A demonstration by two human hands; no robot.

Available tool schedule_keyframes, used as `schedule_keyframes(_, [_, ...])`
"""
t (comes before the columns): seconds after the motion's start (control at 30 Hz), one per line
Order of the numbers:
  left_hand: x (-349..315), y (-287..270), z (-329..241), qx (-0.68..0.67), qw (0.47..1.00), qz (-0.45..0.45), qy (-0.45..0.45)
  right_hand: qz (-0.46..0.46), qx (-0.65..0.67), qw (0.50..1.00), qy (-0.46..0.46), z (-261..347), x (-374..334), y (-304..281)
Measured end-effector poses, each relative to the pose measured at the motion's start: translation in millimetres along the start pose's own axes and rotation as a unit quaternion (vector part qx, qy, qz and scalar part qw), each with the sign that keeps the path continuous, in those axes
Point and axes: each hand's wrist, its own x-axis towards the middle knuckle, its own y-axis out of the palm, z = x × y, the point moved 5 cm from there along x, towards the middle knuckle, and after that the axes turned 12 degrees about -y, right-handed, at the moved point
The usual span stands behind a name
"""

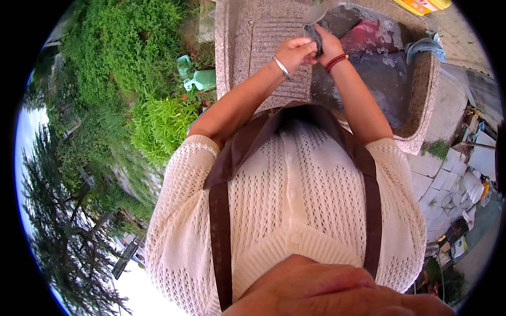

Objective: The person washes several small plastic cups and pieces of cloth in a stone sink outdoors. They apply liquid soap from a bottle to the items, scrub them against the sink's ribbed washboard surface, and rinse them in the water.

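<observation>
My left hand [295, 52], with a silver bangle at the wrist, and my right hand [329, 46], with a red beaded bracelet, meet over the inner edge of a speckled stone wash sink [425, 108]. Both are closed on a small dark grey cloth [314, 39], bunched between them and partly hidden by the fingers. Just beyond it is a rounded, pale grey thing [314, 14] whose kind I cannot make out. Cloudy, foamy water fills the right basin, where a reddish-pink cloth [362, 35] lies partly under the surface.
A ribbed washboard slab [274, 39] forms the sink's left side. Light blue cloth [426, 47] hangs over the right rim, below a yellow container [423, 5]. Pale green plastic bottles [202, 80] lie beside plants at left. Paving and clutter [464, 197] are at right.
</observation>
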Motion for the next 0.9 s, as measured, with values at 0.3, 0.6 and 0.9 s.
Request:
schedule_keyframes(0.3, [14, -21, 7, -0.163, 0.981, -0.079, -0.068, 0.072, -0.382, 0.855, -0.343, 0, -41, 11])
schedule_keyframes(0.6, [1, 36, -2, -0.128, 0.982, 0.081, -0.115, -0.231, -0.106, 0.962, -0.096, 38, -28, -26])
schedule_keyframes(0.9, [37, 28, 1, -0.227, 0.966, 0.089, -0.090, -0.125, -0.616, 0.563, -0.536, 37, -93, 23])
